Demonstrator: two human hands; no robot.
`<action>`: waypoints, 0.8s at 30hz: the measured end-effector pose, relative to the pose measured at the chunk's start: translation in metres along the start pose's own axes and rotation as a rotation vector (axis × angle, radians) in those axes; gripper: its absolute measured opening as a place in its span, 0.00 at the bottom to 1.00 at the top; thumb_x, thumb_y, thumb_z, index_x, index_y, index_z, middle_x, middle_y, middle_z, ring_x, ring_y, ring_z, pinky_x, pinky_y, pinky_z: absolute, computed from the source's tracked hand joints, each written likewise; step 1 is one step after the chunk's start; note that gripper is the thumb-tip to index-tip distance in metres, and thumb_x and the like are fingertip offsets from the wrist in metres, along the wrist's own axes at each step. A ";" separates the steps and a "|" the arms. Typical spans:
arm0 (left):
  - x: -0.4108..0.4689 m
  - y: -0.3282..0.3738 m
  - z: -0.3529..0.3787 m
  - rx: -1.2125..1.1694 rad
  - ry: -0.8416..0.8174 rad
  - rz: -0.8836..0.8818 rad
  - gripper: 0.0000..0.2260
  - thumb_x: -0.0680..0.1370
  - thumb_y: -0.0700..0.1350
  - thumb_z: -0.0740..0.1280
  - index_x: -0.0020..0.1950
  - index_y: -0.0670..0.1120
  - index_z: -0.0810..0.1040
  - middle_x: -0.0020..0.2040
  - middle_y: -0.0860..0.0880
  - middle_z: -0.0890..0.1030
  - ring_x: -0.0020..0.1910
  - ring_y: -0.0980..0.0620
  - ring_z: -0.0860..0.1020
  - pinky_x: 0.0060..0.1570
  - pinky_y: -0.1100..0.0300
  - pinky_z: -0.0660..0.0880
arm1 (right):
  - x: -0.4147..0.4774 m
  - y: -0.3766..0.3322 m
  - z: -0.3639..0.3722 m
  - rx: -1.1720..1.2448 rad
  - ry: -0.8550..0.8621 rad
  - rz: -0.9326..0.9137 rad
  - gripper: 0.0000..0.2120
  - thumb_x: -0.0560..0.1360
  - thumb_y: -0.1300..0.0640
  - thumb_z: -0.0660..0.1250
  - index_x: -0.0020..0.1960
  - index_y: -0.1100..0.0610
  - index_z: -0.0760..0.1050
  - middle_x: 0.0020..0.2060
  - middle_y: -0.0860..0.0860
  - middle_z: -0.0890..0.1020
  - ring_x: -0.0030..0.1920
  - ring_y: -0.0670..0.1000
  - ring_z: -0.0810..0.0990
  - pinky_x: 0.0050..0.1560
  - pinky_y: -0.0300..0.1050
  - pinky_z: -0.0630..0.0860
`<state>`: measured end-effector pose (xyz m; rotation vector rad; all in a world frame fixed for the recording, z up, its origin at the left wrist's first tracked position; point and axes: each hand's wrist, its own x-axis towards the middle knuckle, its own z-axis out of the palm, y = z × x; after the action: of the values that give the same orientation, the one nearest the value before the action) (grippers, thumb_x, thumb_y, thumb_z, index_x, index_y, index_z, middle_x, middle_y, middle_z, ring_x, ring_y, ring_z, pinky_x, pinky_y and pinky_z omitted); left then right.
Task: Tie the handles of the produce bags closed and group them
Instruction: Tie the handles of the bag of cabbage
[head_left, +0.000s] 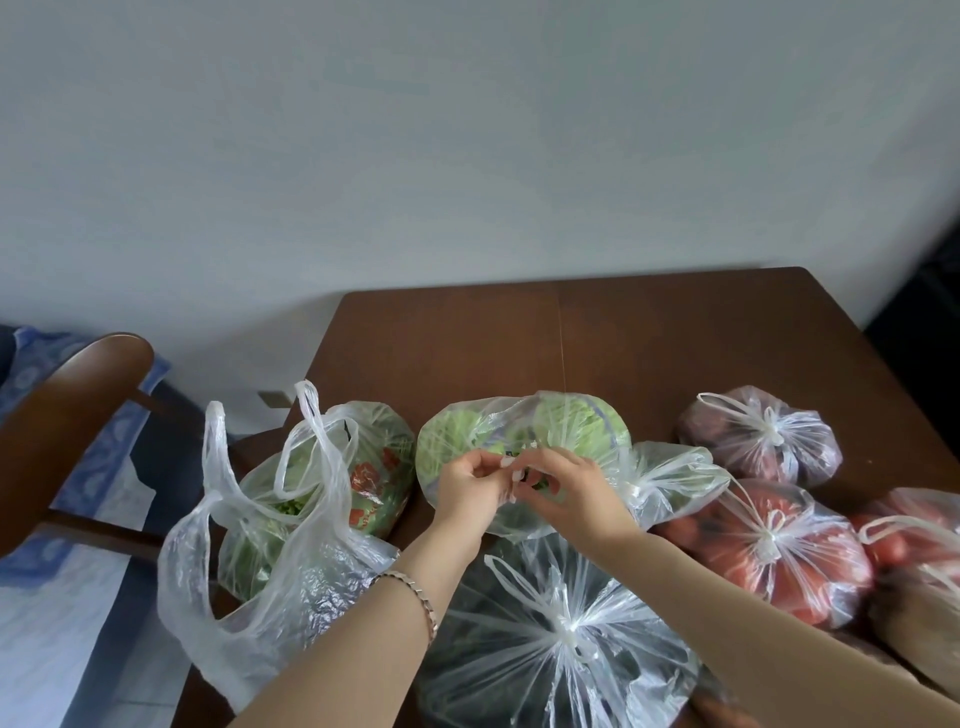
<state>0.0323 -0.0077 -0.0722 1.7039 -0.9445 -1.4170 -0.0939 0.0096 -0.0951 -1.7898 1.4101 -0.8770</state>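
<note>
Both hands meet over the cabbage bag (571, 428), which lies on the brown desk (649, 338) and reaches out from under the fingers toward 12 o'clock. The left hand (465, 488) and the right hand (579, 493) sit close together, knuckles nearly touching. Each has its fingers curled and pinches a strip of the bag's thin white handles — the plastic is bunched between the fingertips, so whether a knot has formed cannot be told. The pale green head fills the bag beneath and behind the hands. A bracelet (418, 597) sits on the left wrist.

At 9 o'clock from the hands stands an open bag of greens (363, 483) with a red-printed wrapper inside, its handles loose and upright. A crumpled clear bag (270, 613) slumps against it at 8 o'clock, at the desk's edge. At 6 o'clock, between the forearms, a tied bag with dark contents (561, 675) lies knot-up. At 3 o'clock a small tied bag (670, 478) touches the cabbage bag. Further right — from 2 to 4 o'clock — more tied bags cluster: a bag of dark reddish produce (779, 457), a tomato bag (779, 561) touching it, and another red-filled bag (914, 525) at the frame's edge. A wooden chair (67, 395) stands off the desk at far 9 o'clock.
</note>
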 end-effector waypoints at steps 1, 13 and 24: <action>0.000 0.000 0.000 0.002 -0.004 -0.002 0.08 0.74 0.37 0.69 0.36 0.45 0.75 0.31 0.49 0.77 0.32 0.53 0.75 0.33 0.66 0.74 | -0.001 0.000 0.000 -0.048 0.002 -0.028 0.05 0.71 0.58 0.70 0.48 0.52 0.79 0.42 0.44 0.78 0.40 0.34 0.72 0.54 0.44 0.68; -0.002 0.001 -0.005 0.108 -0.024 -0.001 0.08 0.73 0.34 0.67 0.36 0.43 0.77 0.30 0.47 0.77 0.33 0.51 0.75 0.36 0.64 0.75 | 0.003 0.001 0.001 -0.241 0.037 -0.168 0.10 0.69 0.53 0.65 0.48 0.48 0.80 0.37 0.47 0.79 0.34 0.47 0.78 0.47 0.42 0.67; 0.002 0.008 -0.020 0.191 -0.135 0.218 0.06 0.76 0.37 0.66 0.39 0.41 0.71 0.34 0.48 0.79 0.29 0.61 0.77 0.31 0.78 0.68 | 0.010 -0.005 -0.010 0.029 -0.008 0.134 0.09 0.78 0.54 0.59 0.46 0.60 0.73 0.36 0.50 0.75 0.37 0.49 0.72 0.41 0.41 0.67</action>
<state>0.0517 -0.0114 -0.0635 1.5969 -1.3349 -1.3440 -0.0975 -0.0006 -0.0842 -1.6540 1.4863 -0.8157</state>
